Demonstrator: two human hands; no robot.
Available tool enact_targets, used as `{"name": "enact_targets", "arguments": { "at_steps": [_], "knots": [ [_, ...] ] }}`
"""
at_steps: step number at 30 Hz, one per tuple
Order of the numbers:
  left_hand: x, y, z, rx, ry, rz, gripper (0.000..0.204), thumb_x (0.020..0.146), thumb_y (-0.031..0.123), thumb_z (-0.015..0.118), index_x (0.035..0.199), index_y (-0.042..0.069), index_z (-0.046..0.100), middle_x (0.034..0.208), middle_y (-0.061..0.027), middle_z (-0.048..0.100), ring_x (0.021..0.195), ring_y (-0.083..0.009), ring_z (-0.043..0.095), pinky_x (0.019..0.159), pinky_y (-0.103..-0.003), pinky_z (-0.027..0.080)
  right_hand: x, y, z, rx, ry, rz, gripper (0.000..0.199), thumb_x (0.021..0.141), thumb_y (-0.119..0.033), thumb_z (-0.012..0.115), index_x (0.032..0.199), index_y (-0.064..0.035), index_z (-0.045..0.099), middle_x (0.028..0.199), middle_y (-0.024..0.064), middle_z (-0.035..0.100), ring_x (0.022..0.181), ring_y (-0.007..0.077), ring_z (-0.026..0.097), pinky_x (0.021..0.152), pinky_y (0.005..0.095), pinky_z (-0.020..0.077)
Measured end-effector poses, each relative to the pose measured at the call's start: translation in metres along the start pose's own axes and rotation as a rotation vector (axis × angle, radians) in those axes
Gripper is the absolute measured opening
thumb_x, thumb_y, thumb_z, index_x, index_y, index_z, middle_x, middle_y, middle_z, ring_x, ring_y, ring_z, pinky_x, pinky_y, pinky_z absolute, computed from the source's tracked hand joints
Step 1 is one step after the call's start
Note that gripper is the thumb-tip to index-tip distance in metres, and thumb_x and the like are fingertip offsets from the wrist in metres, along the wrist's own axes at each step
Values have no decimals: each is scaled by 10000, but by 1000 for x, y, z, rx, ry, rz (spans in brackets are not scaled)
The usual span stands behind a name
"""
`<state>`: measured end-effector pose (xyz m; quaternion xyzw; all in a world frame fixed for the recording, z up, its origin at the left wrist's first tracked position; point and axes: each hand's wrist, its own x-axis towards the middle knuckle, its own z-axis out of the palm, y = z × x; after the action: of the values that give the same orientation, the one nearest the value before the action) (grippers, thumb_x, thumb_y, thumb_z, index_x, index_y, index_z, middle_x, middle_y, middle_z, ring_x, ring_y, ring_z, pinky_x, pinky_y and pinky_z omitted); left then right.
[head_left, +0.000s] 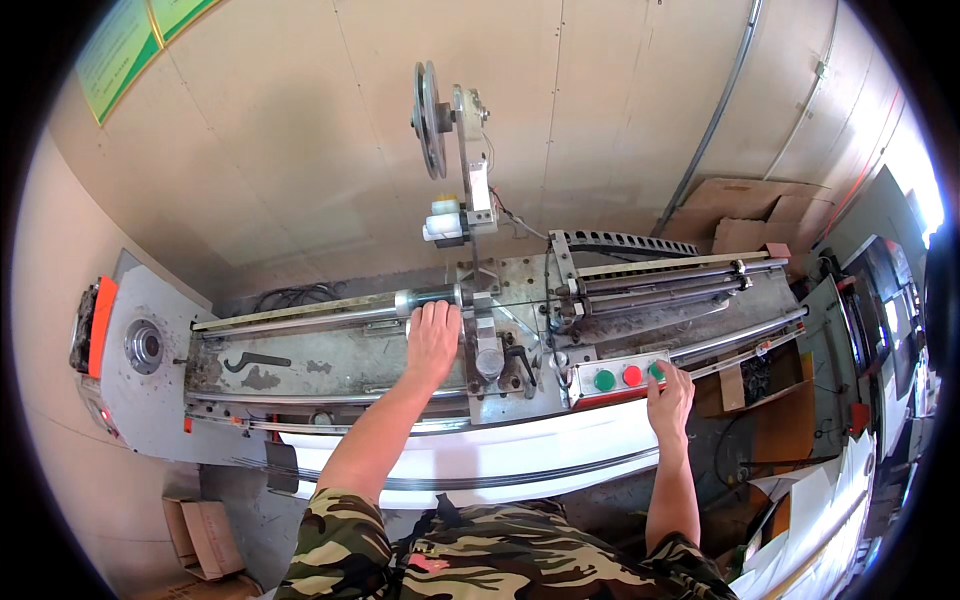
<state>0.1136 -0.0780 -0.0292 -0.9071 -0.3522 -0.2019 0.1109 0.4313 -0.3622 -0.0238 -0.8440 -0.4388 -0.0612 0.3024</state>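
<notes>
The left hand (433,338) lies palm down, fingers together and flat, on the metal rod (330,310) near its shiny sleeve; the forearm reaches straight up from the camouflage sleeve (330,530). The right hand (668,392) stretches forward, fingertips pressing the rightmost green button (656,371) on the button panel (620,378), which hides most of that button. It grips nothing. The rod runs left to right along the machine bed (300,365). 2 more buttons, green and red, sit just left.
</notes>
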Motion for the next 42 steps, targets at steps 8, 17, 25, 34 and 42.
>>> {"name": "enact_targets", "arguments": {
  "at_steps": [8,17,25,34,42],
  "knots": [
    [1,-3,8,97,20,21,176,873,145,590,1039,88,604,988,-67,546,998,-245,535,888,-410,433,-16,20,20,-52,-168,-77,363,888,-136,671,1221,0,623,1083,180,701,1041,383,625,927,475,494],
    [0,-12,13,41,60,56,171,895,164,585,1050,95,603,980,-65,544,979,-256,532,890,-414,424,0,-12,7,-81,-268,59,467,921,-241,640,1346,-69,552,1330,191,591,1142,411,609,960,470,500],
    [0,-19,17,-11,68,64,165,870,138,591,1027,90,598,991,-59,535,979,-244,515,873,-415,399,-106,-87,22,57,151,187,402,869,-189,717,1231,-42,620,1276,235,612,1142,425,609,957,464,500],
    [-4,-28,1,-31,75,60,199,845,156,603,1034,100,634,983,-60,547,982,-241,519,848,-426,405,-200,-151,6,84,156,233,331,815,-98,751,1119,-3,663,1296,244,607,1198,418,581,1017,455,471],
    [3,-11,-11,15,107,21,185,822,136,615,1002,103,593,987,-61,544,981,-238,532,845,-395,417,-164,-130,29,292,40,2,345,824,-72,738,1147,-7,638,1292,242,607,1176,422,597,998,463,483]
  ]
}}
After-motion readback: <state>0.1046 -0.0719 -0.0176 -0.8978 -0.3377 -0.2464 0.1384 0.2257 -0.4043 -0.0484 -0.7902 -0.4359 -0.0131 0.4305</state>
